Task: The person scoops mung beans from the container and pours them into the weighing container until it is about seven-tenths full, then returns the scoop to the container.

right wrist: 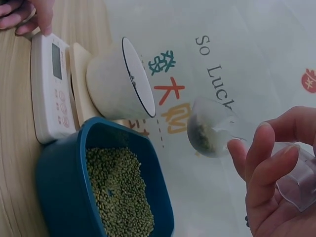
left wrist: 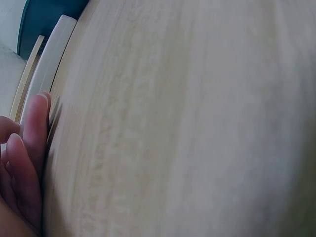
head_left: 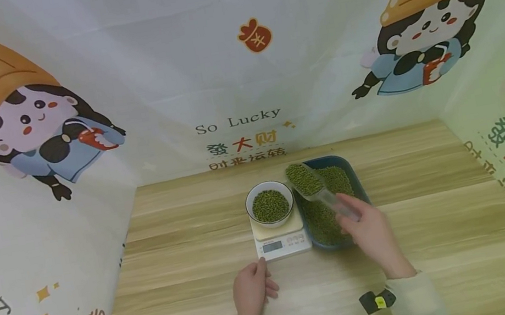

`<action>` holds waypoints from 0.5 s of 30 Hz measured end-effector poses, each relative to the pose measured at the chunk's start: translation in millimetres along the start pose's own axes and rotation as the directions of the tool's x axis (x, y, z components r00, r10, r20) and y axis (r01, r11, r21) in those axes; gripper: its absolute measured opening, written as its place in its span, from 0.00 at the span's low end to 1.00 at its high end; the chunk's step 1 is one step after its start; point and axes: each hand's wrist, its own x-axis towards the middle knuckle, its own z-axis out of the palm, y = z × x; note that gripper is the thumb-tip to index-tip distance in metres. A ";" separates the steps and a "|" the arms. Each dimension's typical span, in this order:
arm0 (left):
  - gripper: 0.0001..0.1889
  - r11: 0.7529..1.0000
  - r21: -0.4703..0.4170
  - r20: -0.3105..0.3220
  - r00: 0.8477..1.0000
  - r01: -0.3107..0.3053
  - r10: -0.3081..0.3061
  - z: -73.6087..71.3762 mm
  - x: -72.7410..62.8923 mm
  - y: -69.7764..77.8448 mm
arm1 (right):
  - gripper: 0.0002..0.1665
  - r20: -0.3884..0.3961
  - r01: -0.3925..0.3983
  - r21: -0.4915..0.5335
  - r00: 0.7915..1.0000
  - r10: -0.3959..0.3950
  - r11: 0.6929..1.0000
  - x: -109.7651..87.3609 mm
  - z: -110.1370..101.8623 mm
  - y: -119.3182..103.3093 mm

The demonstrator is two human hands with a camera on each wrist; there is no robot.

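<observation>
A clear plastic scoop heaped with green mung beans is gripped by its handle in my right hand. The scoop hangs over the blue bin of mung beans, close to the bowl's right side. A white bowl with a dark rim holds more mung beans and stands on a white kitchen scale. My left hand rests on the table by the scale's front left corner, fingers loosely bent. In the left wrist view its fingers lie against the scale's edge.
The wooden table runs up to a printed cloth backdrop at the back and both sides. The bin stands directly right of the scale. Dark wrist straps sit over the pale sleeves.
</observation>
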 end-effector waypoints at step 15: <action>0.26 1.000 -0.001 -0.003 1.000 0.012 -0.012 0.9 0.7 -0.1 | 0.28 -0.007 -0.036 -0.030 0.999 0.036 0.999 0.2 -13.4 7.3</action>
